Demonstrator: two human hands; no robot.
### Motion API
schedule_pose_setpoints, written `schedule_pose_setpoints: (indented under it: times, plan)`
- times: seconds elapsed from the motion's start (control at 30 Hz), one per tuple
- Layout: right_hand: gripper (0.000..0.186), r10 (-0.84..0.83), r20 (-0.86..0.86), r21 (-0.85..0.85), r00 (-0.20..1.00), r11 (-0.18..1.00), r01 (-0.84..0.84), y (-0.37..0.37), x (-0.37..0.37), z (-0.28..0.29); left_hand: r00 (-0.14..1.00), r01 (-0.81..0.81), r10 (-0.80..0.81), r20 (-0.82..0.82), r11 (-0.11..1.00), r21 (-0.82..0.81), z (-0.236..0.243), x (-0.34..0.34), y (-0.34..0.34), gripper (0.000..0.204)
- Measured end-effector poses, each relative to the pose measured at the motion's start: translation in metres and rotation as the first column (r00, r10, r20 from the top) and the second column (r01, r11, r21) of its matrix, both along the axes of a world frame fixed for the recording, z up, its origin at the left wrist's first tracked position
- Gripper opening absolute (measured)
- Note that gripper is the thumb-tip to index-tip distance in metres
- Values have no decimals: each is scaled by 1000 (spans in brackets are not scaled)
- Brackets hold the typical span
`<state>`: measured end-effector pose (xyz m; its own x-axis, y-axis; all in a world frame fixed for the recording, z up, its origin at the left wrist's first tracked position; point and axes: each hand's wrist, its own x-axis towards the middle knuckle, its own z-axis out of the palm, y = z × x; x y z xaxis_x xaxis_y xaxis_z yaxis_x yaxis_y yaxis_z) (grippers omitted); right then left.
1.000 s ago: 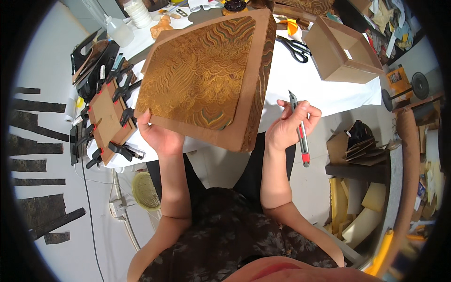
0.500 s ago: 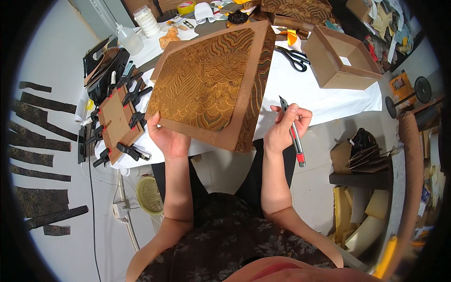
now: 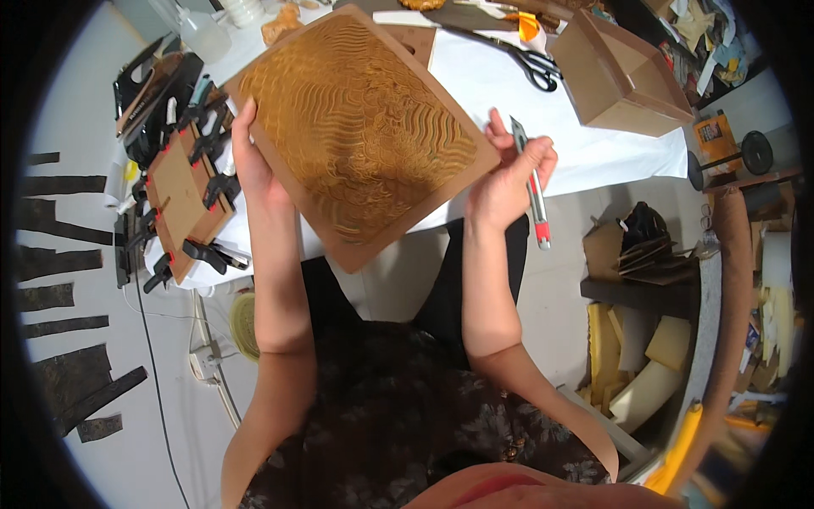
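My left hand (image 3: 261, 170) grips the left edge of a brown box (image 3: 360, 136), thumb along its border. Gold-brown fabric with a wavy, scale-like pattern covers the middle of its face. Tilted cornerwise, the box hangs over the table's near edge and my lap. In my right hand (image 3: 500, 191) is a utility knife (image 3: 540, 219), grey with a red end, its tip pointing up and away. The fingers of that hand are at the box's right corner; whether they press on it I cannot tell. The box's depth and underside are hidden.
Black-handled scissors (image 3: 536, 69) and an open brown box (image 3: 606, 81) lie on the white-covered table (image 3: 610, 157). At left is a board (image 3: 174, 191) ringed with black clamps. Behind it stands a squeeze bottle (image 3: 203, 36). Dark fabric strips (image 3: 64, 229) hang on the left wall.
The box has turned, so its patterned face shows squarely and its side strip is out of sight. My left hand has moved up and left. My right hand, with the knife, has come to the box's corner.
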<state>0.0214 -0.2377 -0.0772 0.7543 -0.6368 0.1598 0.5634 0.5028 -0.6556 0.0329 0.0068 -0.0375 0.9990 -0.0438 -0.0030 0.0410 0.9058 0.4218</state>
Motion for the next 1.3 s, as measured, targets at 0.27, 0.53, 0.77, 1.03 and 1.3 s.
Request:
schedule_pose_setpoints:
  times: [0.27, 0.53, 0.77, 1.03, 1.3]
  plan:
    - [31, 11, 43, -143, 999, 990, -5, 39, -5, -2, 981, -129, 143, -132, 985, 112, -25, -42, -20, 45]
    - [24, -67, 112, -262, 992, 960, 94, 19, -8, -3, 999, 17, -21, -50, 996, -87, -34, -47, -15, 47]
    - [25, -145, 200, -379, 969, 901, 213, 8, -21, 5, 997, 80, -80, 4, 978, -195, -35, -48, -14, 43]
    - [38, -80, 451, -671, 889, 626, 397, 27, -27, 5, 996, 86, -90, -6, 973, -215, -34, -47, -12, 41]
    - [42, 27, 413, -813, 910, 462, 355, 35, -30, 6, 995, 56, -69, -71, 983, -173, -36, -46, -13, 37]
